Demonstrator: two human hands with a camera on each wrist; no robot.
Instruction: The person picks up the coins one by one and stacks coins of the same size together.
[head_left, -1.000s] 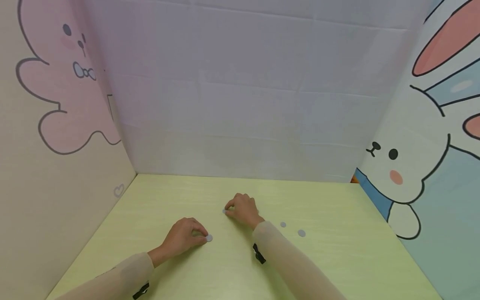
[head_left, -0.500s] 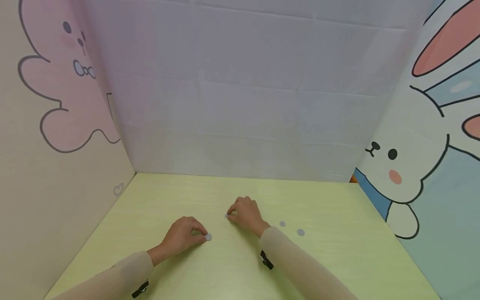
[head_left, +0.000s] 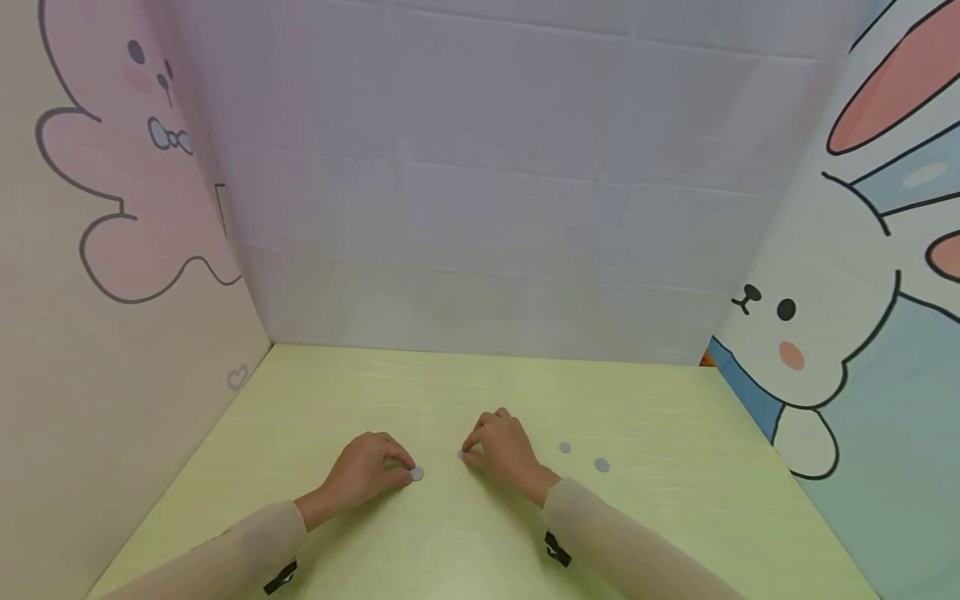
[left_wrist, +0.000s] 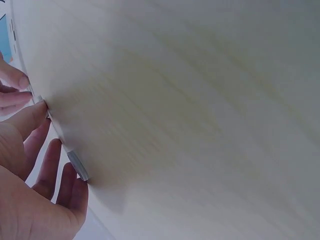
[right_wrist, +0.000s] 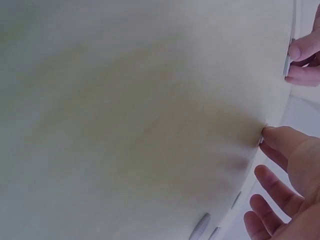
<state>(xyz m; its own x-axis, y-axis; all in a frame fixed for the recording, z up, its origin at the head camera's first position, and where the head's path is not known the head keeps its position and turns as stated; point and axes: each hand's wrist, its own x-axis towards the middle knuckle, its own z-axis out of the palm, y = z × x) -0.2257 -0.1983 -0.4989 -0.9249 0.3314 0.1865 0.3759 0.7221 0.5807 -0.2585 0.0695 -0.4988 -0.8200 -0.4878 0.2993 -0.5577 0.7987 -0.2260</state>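
My left hand (head_left: pixel 363 473) pinches the edge of a flat, coin-like grey disc (head_left: pixel 417 473) between thumb and index finger, low over the pale green table. To its right, my right hand (head_left: pixel 506 454) holds a smaller grey disc (head_left: pixel 461 455) by thumb and fingertip, mostly covered by the fingers. Seen in the right wrist view, that disc (right_wrist: pixel 261 135) stands at the tabletop while the other fingers spread loosely. The left wrist view shows another grey disc (left_wrist: pixel 77 166) on the table beside the left hand's outer fingers, hidden from the head view.
Two grey discs, a small one (head_left: pixel 565 447) and a larger one (head_left: pixel 602 465), lie right of my right hand. In the right wrist view a further thin disc (right_wrist: pixel 236 200) lies near its fingers. Cloth walls (head_left: pixel 480 250) enclose the table's back and sides.
My right hand has drawn its disc toward me and slightly right across the table, now about level with the left hand. The left hand and its disc stay almost still.
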